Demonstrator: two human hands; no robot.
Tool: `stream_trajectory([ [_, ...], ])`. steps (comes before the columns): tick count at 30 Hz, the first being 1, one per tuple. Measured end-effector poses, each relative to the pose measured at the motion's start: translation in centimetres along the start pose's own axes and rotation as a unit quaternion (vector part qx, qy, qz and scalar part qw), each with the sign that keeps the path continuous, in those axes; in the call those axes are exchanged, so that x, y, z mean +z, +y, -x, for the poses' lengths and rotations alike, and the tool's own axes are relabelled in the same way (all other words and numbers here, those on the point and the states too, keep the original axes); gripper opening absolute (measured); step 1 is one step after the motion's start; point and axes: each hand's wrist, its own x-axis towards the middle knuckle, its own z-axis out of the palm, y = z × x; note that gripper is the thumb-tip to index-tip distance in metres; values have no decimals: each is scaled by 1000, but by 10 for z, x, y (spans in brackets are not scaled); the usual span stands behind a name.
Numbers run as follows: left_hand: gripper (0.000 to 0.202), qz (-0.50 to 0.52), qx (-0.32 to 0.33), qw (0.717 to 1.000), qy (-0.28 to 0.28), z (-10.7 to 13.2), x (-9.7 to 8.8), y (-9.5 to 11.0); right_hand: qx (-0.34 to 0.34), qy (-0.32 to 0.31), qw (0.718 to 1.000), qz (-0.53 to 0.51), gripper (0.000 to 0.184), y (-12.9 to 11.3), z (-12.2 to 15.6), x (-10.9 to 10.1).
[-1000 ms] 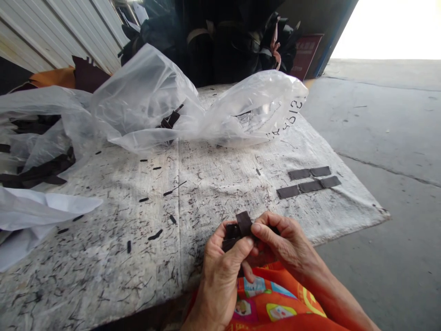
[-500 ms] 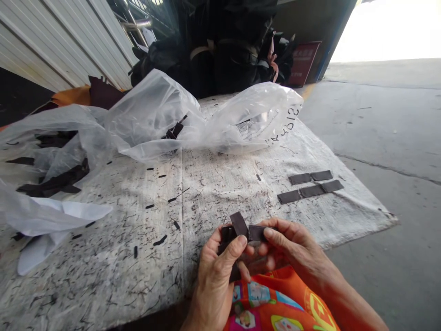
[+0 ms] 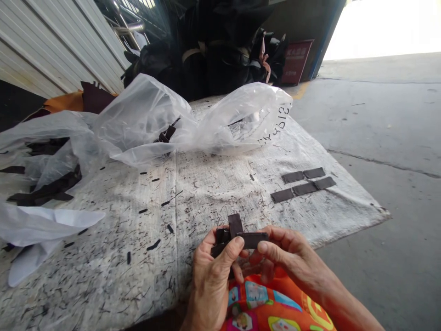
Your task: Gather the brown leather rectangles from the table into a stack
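My left hand is closed on several short dark fabric strips, its thumb pressing them against the fingers. One strip stands up from the bunch; another dark strip lies crosswise over it and points right. At that strip's right end is my right hand, fingers loosely curled and thumb apart, just under the strip's lower edge. Its fingertips are partly hidden behind the strip. Farther right on the cloth, several similar flat pieces lie in two rows.
A pale cloth strewn with dark thread scraps covers the work surface. Clear plastic bags holding dark strips stretch along its back and left. Black bundles are piled behind. Concrete floor lies right. An orange patterned cloth covers my lap.
The crosswise strip has shifted left, under my left thumb, and my right thumb has come off its face. The upright strip has turned straighter. The view has shifted slightly right.
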Motion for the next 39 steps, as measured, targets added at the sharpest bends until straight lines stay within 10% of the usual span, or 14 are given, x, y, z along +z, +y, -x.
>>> stream_trajectory([
  [39, 20, 84, -51, 995, 8, -1, -1, 1, 30, -9, 985, -172, 32, -2, -2, -5],
])
